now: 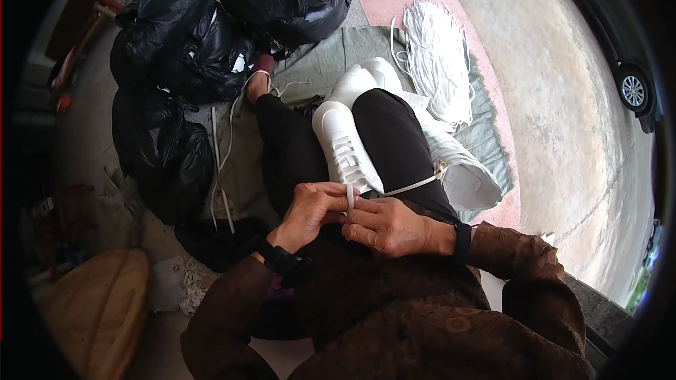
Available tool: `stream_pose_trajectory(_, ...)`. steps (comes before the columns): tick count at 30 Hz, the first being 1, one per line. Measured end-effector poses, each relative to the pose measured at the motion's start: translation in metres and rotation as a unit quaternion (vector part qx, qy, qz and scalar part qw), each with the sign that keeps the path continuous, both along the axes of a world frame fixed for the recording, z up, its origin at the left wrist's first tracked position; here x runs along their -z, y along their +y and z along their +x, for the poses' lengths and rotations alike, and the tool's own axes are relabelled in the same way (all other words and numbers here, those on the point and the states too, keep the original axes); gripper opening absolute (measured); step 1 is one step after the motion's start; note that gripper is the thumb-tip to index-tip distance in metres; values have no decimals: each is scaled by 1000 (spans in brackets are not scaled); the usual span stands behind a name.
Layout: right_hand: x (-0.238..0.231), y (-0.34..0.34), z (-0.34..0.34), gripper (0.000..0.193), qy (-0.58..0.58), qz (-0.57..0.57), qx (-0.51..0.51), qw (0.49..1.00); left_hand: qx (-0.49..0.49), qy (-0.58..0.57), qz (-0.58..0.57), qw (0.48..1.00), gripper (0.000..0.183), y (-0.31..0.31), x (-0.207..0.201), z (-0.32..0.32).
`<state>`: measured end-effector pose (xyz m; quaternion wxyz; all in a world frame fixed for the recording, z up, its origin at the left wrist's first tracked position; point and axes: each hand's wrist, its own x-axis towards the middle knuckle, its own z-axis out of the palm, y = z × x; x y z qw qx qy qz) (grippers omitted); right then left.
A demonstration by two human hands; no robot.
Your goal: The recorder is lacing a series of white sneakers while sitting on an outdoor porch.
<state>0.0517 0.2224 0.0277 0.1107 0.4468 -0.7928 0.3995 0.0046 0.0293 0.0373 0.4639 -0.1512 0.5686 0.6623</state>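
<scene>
A white shoe [336,137] lies between my thighs, toe pointing away from me, with lace rows across its front. At its near end both hands meet. My left hand [308,212] is closed in a pinch on a white shoelace [350,198], which stands up between the fingers. My right hand [398,226] is closed beside it, fingers pressed against the same lace. A strand of the lace runs right from the fingers across my right thigh. The fingertips partly hide the shoe's near end.
Other white shoes [355,83] lie just beyond, with another [468,186] at my right. A thick bundle of white laces [438,63] rests on the green cloth [310,63]. Black plastic bags [165,148] crowd the left and far side. A round wooden board [98,309] is at lower left.
</scene>
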Motion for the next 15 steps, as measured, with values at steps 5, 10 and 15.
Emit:
stream_pose_trajectory(5,-3,4,-14,19,-89,-84,93,988,-226,102,21,969,23,6,-11,-19)
stream_pose_trajectory(10,-7,6,-58,18,-243,-202,207,926,-269,258,62,926,27,21,-42,-43)
stream_pose_trajectory(15,25,125,-25,35,-246,-11,324,913,-35,456,-333,824,28,-19,22,-56)
